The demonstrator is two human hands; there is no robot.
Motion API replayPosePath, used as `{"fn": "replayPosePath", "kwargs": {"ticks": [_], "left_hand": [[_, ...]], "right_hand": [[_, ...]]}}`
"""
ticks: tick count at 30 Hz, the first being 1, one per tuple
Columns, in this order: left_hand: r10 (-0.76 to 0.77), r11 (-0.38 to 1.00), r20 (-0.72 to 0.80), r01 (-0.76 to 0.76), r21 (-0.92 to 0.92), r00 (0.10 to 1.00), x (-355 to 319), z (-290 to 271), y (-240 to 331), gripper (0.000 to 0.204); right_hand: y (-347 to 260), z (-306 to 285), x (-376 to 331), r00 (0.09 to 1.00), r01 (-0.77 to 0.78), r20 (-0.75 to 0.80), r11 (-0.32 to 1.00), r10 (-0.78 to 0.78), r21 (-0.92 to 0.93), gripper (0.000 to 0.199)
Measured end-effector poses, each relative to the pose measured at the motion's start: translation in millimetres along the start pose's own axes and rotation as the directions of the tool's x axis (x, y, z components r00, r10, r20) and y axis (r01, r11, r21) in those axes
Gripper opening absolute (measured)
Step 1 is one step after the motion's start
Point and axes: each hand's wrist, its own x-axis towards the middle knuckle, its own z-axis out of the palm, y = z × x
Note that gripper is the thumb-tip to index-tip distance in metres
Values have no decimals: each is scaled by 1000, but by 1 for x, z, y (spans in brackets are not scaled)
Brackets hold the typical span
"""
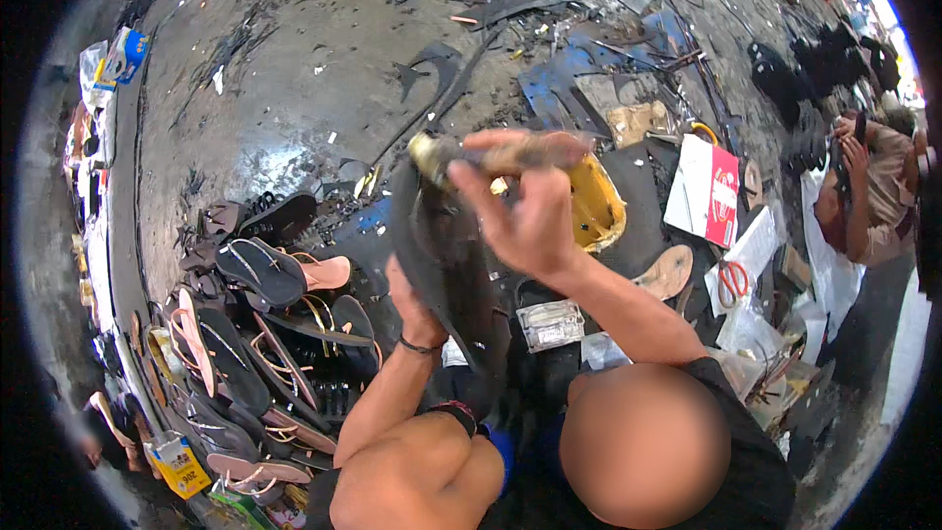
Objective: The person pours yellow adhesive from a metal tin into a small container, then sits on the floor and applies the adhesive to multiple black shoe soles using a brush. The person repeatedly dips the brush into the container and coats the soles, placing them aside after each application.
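A dark, curved sole-like piece [446,260] stood tilted, its left edge pinched by the left hand [412,309]; at its top, the right hand [530,211] clasped a blurred brush-like tool [500,155], near a yellow tub [601,204]. Steady support and even strokes seemed wise.

With the held piece [439,260] as clock centre, the left hand [412,309] sits at seven and the right hand [535,224] at two, the tub [601,201] just beyond it. Sandals [245,368] pile up at eight; at three lies an insole [669,273], with scissors [732,282] past it.
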Motion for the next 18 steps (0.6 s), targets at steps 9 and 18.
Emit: {"fn": "replayPosePath", "kwargs": {"ticks": [9, 18], "left_hand": [[-499, 803, 29, 475, -361, 866, -41, -49, 26, 79], [-278, 947, -55, 264, -183, 959, 22, 8, 44, 76]], "right_hand": [[15, -28, -15, 606, -697, 437, 179, 664, 694, 36], [-2, 20, -35, 850, -504, 342, 808, 401, 305, 32]]}}
